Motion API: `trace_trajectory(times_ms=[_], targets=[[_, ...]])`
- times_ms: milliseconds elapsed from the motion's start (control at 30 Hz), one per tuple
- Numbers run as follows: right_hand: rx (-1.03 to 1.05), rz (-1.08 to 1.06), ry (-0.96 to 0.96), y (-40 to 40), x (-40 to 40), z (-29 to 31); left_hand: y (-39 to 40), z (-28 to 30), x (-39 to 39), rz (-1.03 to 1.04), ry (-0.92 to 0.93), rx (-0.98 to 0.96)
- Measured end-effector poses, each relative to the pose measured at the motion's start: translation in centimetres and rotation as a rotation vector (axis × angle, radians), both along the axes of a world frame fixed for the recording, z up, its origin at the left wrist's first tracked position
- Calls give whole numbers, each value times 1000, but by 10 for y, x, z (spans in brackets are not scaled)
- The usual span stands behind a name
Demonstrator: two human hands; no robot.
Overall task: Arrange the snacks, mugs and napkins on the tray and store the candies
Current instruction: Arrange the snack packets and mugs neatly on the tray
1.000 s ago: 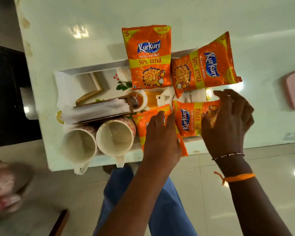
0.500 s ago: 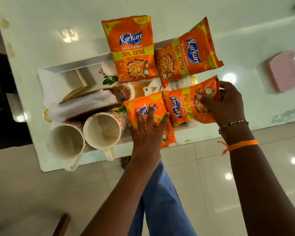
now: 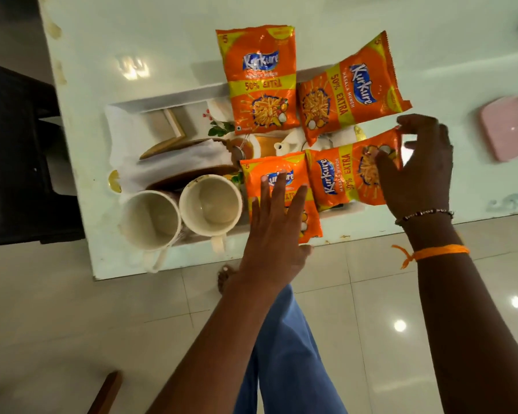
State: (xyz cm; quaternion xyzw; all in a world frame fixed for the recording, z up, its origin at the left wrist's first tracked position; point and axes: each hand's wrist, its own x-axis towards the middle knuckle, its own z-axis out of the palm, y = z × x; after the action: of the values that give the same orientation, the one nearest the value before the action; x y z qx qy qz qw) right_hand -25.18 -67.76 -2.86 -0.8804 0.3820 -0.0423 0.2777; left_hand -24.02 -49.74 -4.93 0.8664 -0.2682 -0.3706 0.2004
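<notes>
- The tray point(image 3: 168, 100) lies on the table point(image 3: 162, 40) and holds two mugs point(image 3: 180, 213) at its 7 o'clock corner, with napkins point(image 3: 174, 162) just above them at 9 o'clock.
- Four packs fill the tray's right half: pack one point(image 3: 260, 82) at 12 o'clock, pack two point(image 3: 350, 88) at 1 o'clock, pack three point(image 3: 281, 174) at 6 o'clock, pack four point(image 3: 341, 177) at 4 o'clock.
- The left hand point(image 3: 274, 234) lies flat and spread on pack three, fingers pressing down; it grips nothing.
- The right hand point(image 3: 419, 168) is half open, thumb and fingers on pack four's right end, apparently pinching its top corner.
- The step seems to be squaring the lower two packs into a tidy row.
- To do it well: keep the left palm light so the puffed pack does not burst or skid over the near rim, which its bottom already overhangs.
- Swing pack four's raised right end down towards 5 o'clock until it lies level with pack three, touching but not overlapping.
- Packs one and two overhang the far rim and likely need drawing inward.
- No candies are identifiable; a pink box point(image 3: 509, 127) sits at 3 o'clock, well apart from the tray.
</notes>
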Motion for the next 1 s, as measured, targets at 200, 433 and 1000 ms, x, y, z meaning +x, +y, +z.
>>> trace_trajectory(times_ms=[200,433,1000], targets=[[243,426,-80,76,49,5,48,56,36,333,-158,-189],[280,750,67,126,100,-35,132,52,105,707,-78,125],[470,754,211,112,112,-35,149,12,109,802,146,-44]])
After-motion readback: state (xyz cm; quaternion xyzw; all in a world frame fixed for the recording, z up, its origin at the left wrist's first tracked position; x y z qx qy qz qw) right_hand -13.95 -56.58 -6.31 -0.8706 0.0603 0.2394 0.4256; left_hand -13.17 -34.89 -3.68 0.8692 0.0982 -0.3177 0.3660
